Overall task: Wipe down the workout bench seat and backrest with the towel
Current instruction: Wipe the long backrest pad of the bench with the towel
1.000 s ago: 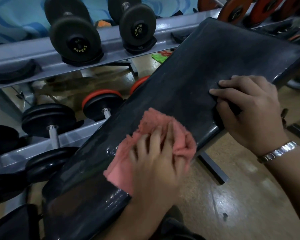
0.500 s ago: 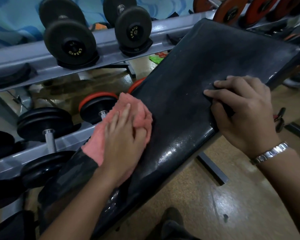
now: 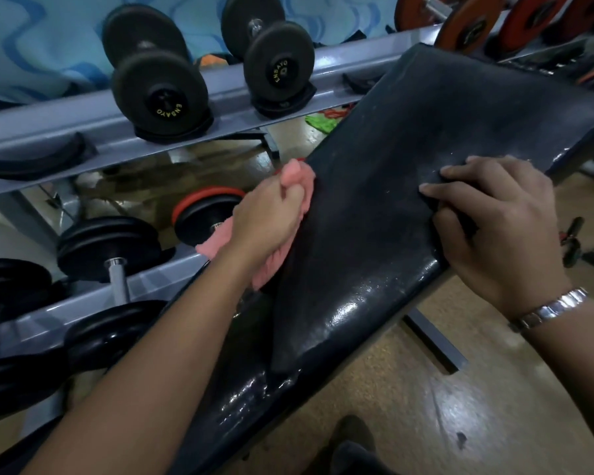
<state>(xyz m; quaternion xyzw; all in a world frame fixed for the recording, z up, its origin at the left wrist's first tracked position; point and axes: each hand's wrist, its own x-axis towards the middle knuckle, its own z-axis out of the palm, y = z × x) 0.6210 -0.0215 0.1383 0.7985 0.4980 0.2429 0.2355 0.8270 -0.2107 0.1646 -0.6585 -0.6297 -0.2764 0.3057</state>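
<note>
A black padded bench backrest (image 3: pixel 408 159) slants from lower left to upper right, its near part glossy and wet-looking. My left hand (image 3: pixel 268 217) grips a pink towel (image 3: pixel 275 265) and presses it against the pad's far left edge, with the cloth partly hidden under my palm. My right hand (image 3: pixel 494 228) clamps the near right edge of the pad, fingers on top and thumb tucked underneath. A metal watch band sits on that wrist.
A grey dumbbell rack (image 3: pixel 83 128) runs along the left and back, holding black dumbbells (image 3: pixel 158 87) and one red-rimmed dumbbell (image 3: pixel 206 214) just beside the towel. Orange weight plates (image 3: pixel 460 25) stand at the top right. Tan floor (image 3: pixel 494 406) and a bench foot bar (image 3: pixel 436 341) lie below.
My left hand slid the towel from the pad's near middle across to its far left edge and further up the pad. My right hand kept its grip on the near edge.
</note>
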